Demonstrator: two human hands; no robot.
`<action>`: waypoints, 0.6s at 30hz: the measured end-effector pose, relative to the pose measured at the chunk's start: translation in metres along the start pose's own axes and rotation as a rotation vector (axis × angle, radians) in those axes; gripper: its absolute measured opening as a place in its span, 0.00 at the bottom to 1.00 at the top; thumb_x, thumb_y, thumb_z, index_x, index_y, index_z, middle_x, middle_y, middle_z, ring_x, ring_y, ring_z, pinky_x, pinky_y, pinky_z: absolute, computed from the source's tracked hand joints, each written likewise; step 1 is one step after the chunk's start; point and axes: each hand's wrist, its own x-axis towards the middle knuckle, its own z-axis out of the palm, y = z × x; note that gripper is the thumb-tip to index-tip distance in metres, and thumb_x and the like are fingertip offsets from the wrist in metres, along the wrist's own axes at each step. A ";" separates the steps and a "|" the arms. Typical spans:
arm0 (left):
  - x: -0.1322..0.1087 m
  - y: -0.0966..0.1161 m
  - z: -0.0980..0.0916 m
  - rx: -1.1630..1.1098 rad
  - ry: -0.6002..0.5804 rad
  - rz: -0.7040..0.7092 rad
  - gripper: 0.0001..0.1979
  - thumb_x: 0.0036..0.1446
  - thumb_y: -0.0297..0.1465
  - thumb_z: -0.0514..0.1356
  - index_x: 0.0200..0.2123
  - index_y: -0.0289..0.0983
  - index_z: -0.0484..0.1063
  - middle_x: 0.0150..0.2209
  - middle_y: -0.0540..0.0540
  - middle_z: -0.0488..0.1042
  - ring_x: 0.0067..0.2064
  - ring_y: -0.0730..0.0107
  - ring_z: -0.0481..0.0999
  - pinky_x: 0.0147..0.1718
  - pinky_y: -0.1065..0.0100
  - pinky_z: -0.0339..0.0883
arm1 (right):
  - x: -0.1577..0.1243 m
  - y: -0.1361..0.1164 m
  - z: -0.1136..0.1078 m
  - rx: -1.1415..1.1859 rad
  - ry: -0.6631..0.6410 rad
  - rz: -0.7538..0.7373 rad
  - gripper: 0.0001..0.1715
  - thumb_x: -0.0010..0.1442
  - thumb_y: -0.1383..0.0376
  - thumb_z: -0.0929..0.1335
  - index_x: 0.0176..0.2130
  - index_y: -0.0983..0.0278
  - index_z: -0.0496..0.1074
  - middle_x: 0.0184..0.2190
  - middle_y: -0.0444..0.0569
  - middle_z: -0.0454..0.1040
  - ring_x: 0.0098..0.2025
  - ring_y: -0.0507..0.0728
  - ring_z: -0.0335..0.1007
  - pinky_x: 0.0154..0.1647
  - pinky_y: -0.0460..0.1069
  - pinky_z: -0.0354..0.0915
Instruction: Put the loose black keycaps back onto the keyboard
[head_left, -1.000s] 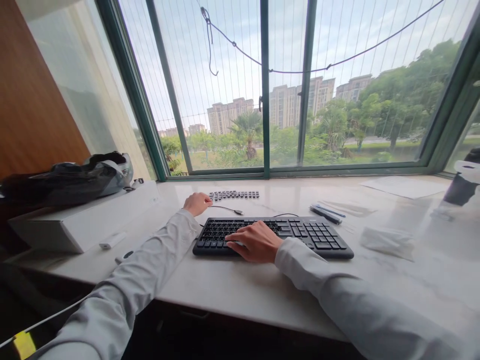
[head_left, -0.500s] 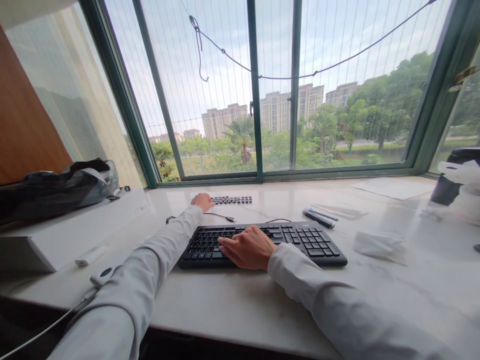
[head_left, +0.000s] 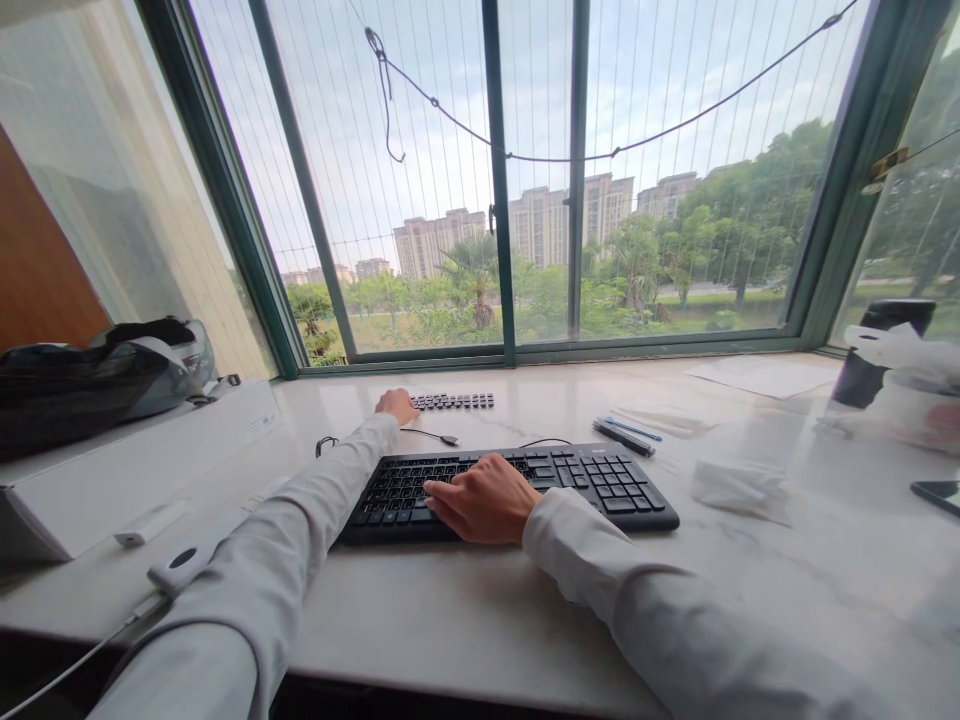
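A black keyboard (head_left: 600,478) lies on the pale marble-like counter; in its left part the key spots look bare of keycaps. My right hand (head_left: 487,497) rests over its middle, thumb and index finger close together near the lower left keys. Whatever sits between those fingertips is too small to make out. Farther back, my left hand (head_left: 397,405) touches the left end of several rows of loose black keycaps (head_left: 457,401). Its fingers are drawn together, with the tips partly hidden. Between keyboard and keycaps lies a dark cable with a USB plug (head_left: 450,440).
Pens (head_left: 626,437) and a crumpled clear bag (head_left: 739,487) lie right of the keyboard. At far right are a phone (head_left: 937,494) and a white plastic bag (head_left: 919,375). A white box (head_left: 150,465) bearing a black bag (head_left: 82,385) stands left. Green-framed windows (head_left: 504,250) rise behind.
The whole view has shifted slightly, so things appear a little farther left. Both hands stay at nearly the same places over the keyboard and by the keycaps.
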 end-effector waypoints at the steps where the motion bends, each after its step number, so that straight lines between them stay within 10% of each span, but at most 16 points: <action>1: -0.002 0.001 -0.004 -0.011 0.002 0.006 0.17 0.42 0.41 0.65 0.33 0.36 0.78 0.38 0.38 0.78 0.42 0.59 0.75 0.40 0.68 0.66 | 0.000 0.000 0.000 0.004 0.001 0.000 0.24 0.68 0.58 0.51 0.43 0.62 0.70 0.27 0.50 0.77 0.27 0.54 0.71 0.29 0.47 0.53; 10: -0.059 0.015 -0.059 -0.158 0.026 0.235 0.16 0.42 0.44 0.65 0.33 0.40 0.78 0.35 0.48 0.79 0.39 0.66 0.76 0.37 0.71 0.65 | -0.001 0.001 0.004 0.021 0.025 0.002 0.23 0.67 0.58 0.52 0.46 0.60 0.70 0.27 0.49 0.77 0.26 0.53 0.70 0.29 0.47 0.52; 18: -0.124 0.012 -0.085 -0.428 -0.237 0.615 0.18 0.47 0.47 0.63 0.34 0.39 0.78 0.33 0.47 0.79 0.37 0.67 0.76 0.37 0.71 0.65 | -0.001 -0.001 0.008 0.041 0.036 0.003 0.23 0.67 0.57 0.54 0.49 0.59 0.71 0.27 0.49 0.77 0.25 0.52 0.69 0.27 0.47 0.49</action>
